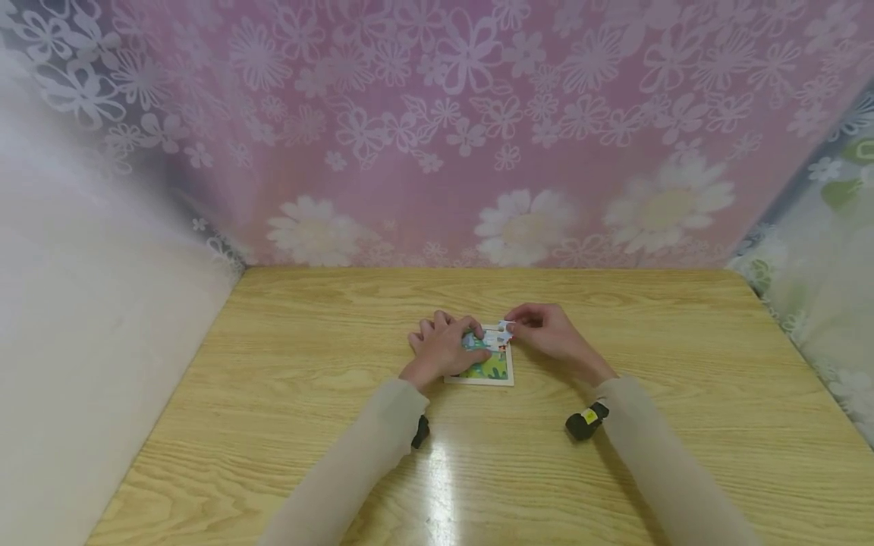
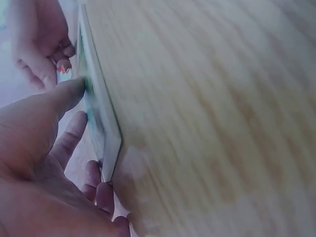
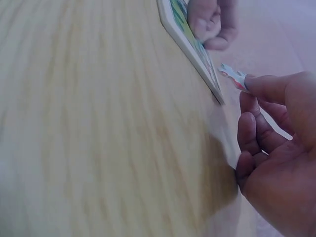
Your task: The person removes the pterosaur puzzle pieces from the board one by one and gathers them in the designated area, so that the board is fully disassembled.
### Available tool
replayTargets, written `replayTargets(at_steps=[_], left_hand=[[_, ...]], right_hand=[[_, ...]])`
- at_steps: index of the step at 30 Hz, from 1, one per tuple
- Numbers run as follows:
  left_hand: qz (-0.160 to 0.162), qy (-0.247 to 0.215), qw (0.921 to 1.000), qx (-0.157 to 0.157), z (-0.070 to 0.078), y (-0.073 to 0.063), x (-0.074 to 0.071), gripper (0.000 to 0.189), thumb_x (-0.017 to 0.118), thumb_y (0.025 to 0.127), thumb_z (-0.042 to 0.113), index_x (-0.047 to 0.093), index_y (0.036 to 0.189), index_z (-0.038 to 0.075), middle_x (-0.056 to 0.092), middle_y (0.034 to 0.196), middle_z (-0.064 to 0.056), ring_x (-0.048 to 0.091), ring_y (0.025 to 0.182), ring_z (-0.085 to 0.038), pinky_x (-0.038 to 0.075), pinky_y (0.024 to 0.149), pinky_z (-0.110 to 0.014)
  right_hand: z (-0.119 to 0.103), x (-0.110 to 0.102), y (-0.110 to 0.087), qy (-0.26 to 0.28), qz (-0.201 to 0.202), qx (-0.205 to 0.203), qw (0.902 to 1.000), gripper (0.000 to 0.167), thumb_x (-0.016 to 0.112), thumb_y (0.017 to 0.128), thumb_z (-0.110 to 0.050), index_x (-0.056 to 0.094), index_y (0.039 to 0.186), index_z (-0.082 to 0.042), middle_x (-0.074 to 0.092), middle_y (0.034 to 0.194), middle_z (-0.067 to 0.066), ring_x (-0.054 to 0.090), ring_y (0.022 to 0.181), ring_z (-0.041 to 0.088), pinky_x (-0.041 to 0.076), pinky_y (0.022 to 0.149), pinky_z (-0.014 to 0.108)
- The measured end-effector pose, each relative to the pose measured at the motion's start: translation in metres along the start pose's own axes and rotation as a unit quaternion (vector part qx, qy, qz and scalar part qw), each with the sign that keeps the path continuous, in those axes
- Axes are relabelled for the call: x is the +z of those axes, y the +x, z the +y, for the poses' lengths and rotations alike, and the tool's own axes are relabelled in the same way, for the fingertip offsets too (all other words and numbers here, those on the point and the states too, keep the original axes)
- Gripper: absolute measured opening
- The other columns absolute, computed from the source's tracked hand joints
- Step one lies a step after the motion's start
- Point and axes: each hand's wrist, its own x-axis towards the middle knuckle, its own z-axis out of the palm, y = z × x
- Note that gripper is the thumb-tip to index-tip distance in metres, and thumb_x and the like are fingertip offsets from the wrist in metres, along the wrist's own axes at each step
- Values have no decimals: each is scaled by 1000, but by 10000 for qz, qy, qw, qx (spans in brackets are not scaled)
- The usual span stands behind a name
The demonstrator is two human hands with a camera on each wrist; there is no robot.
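Observation:
A small jigsaw puzzle board (image 1: 481,381) with a pale frame and a green and blue picture lies flat on the table. My left hand (image 1: 445,349) rests over its left side, thumb and index finger touching the picture. In the left wrist view, other fingers lie by the board's edge (image 2: 106,101). My right hand (image 1: 551,334) is at the board's top right corner and pinches a jigsaw piece (image 3: 235,77) between thumb and fingertip. The piece is light blue and white with some red. Part of the picture is hidden under my left hand.
The board lies on a wood-grain table (image 1: 307,341). Behind it hangs a pink flowered cloth (image 1: 410,167), with pale cloth walls at left and right. Dark wrist devices (image 1: 583,425) sit at both sleeves.

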Motion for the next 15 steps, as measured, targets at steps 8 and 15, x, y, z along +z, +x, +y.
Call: replayTargets(at_steps=[8, 15], left_hand=[[-31, 41, 9997, 226, -6, -7, 1, 39, 77, 87, 55, 65, 121, 40, 43, 128, -5, 34, 104, -28, 20, 83, -46], [-2, 14, 9995, 302, -13, -12, -3, 43, 76, 88, 53, 65, 127, 38, 43, 135, -7, 36, 108, -30, 23, 85, -47]], right_hand=[[6, -23, -8, -312, 253, -105, 9991, 23, 68, 99, -19, 70, 115, -1, 72, 100, 18, 64, 85, 19, 50, 72, 23], [14, -36, -10, -869, 340, -36, 9956, 21, 69, 98, -16, 72, 112, -1, 74, 97, 14, 66, 84, 16, 50, 74, 23]])
